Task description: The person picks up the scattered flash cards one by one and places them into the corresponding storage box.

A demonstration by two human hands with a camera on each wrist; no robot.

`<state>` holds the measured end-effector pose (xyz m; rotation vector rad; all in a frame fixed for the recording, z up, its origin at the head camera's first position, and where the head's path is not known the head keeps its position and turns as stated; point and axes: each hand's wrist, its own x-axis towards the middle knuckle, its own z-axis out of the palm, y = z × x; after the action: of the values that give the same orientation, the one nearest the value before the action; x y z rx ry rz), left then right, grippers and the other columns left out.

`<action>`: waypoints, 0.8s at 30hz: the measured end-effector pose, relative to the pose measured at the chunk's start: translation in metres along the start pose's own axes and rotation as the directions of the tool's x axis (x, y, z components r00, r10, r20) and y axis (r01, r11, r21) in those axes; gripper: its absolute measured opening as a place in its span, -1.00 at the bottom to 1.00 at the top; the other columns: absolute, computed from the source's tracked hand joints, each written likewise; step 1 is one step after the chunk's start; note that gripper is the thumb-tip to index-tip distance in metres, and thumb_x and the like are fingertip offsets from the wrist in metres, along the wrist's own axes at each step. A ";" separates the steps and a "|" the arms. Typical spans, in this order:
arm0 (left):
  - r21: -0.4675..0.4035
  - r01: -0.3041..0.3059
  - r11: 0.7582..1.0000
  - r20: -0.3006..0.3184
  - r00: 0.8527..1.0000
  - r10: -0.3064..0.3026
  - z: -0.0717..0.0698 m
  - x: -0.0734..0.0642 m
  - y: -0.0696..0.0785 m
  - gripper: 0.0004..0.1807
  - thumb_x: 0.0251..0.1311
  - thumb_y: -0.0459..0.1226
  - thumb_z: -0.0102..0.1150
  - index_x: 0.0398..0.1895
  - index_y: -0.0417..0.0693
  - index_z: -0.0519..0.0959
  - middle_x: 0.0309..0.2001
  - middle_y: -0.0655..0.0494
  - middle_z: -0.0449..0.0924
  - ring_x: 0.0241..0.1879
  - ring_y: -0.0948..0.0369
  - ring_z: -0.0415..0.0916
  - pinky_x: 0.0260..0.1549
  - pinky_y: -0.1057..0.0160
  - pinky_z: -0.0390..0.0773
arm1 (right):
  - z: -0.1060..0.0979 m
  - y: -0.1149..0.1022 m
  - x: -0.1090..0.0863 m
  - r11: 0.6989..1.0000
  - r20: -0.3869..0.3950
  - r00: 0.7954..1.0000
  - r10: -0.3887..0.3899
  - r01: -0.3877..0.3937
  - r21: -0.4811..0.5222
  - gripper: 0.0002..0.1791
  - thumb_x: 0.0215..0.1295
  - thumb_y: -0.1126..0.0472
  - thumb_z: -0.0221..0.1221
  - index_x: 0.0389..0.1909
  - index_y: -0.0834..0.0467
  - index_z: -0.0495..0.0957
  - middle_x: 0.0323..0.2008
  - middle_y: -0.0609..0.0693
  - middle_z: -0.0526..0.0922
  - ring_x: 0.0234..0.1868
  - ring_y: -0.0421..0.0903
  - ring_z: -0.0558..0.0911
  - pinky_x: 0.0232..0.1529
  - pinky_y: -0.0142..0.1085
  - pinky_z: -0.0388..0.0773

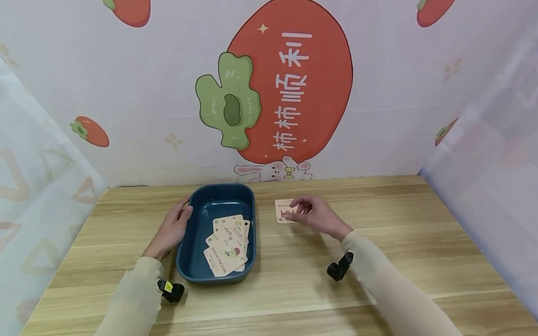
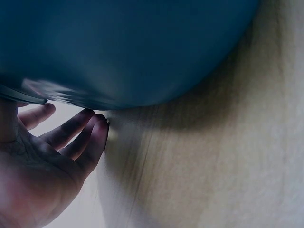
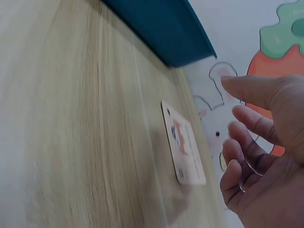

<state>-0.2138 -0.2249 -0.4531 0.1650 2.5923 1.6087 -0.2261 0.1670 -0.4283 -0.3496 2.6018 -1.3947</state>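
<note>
A deep blue tray (image 1: 212,203) with rounded corners stands left of the middle of the table. Several printed cards (image 1: 221,260) lie overlapped inside it, the top one reading "play on the slide". At the tray's left side, my left hand (image 1: 172,229) holds the rim, thumb over the edge and fingertips (image 2: 99,124) against the outer wall. One square card (image 1: 281,207) with a red picture lies flat on the table right of the tray. Just over that card hovers my right hand (image 1: 318,217), fingers loosely bent, apart from it in the right wrist view.
The light wooden table (image 1: 284,312) meets a white backdrop (image 1: 150,82) printed with persimmons along its back edge. Pale cloth walls (image 1: 21,169) rise on both sides. Each wrist carries a small black camera (image 1: 340,267).
</note>
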 end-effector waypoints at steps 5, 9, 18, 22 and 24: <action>0.005 0.004 1.000 0.000 1.000 -0.004 0.000 0.001 -0.002 -0.35 0.66 -0.04 -0.36 0.64 -0.15 -0.07 0.46 -0.41 0.16 0.40 -0.29 0.21 0.32 -0.31 0.22 | -0.006 0.012 0.007 1.000 -0.004 1.000 0.012 -0.012 -0.022 -0.62 0.22 0.14 0.45 0.00 0.21 0.64 -0.30 0.06 0.54 -0.29 -0.01 0.46 -0.29 -0.24 0.42; 0.002 0.006 1.000 0.000 1.000 -0.006 0.000 0.002 -0.003 -0.36 0.66 -0.05 -0.36 0.64 -0.15 -0.07 0.46 -0.41 0.17 0.39 -0.29 0.22 0.32 -0.32 0.23 | -0.011 0.021 0.012 1.000 0.011 1.000 0.005 -0.005 -0.031 -0.56 0.20 0.17 0.47 0.02 0.27 0.61 -0.33 0.09 0.49 -0.30 -0.04 0.42 -0.28 -0.23 0.37; 0.002 0.013 1.000 0.003 1.000 -0.013 0.001 0.001 -0.001 -0.36 0.66 -0.04 -0.36 0.64 -0.13 -0.06 0.44 -0.41 0.19 0.38 -0.29 0.24 0.32 -0.31 0.24 | -0.012 0.027 0.023 0.988 -0.009 1.000 0.024 -0.025 -0.149 -0.44 0.08 0.14 0.55 0.08 0.23 0.62 -0.10 0.11 0.59 -0.07 0.04 0.48 0.02 -0.10 0.47; 0.004 0.011 1.000 0.003 1.000 -0.011 0.001 0.002 -0.003 -0.35 0.66 -0.04 -0.36 0.64 -0.13 -0.06 0.44 -0.41 0.20 0.37 -0.29 0.24 0.32 -0.31 0.23 | -0.012 0.030 0.028 0.979 -0.016 0.998 0.058 -0.060 -0.195 -0.37 0.05 0.12 0.57 0.13 0.23 0.59 0.05 0.14 0.58 0.07 0.09 0.49 0.18 -0.01 0.45; 0.003 0.011 1.000 0.004 1.000 -0.012 0.001 0.002 -0.003 -0.35 0.66 -0.03 -0.36 0.64 -0.13 -0.06 0.43 -0.41 0.22 0.37 -0.29 0.26 0.32 -0.31 0.25 | -0.011 0.032 0.030 0.973 -0.016 0.996 0.084 -0.085 -0.216 -0.32 0.02 0.09 0.58 0.15 0.22 0.57 0.10 0.14 0.57 0.11 0.10 0.50 0.19 0.00 0.47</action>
<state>-0.2159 -0.2256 -0.4565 0.1531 2.5883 1.5988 -0.2615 0.1847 -0.4499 -0.2585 2.7457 -1.0905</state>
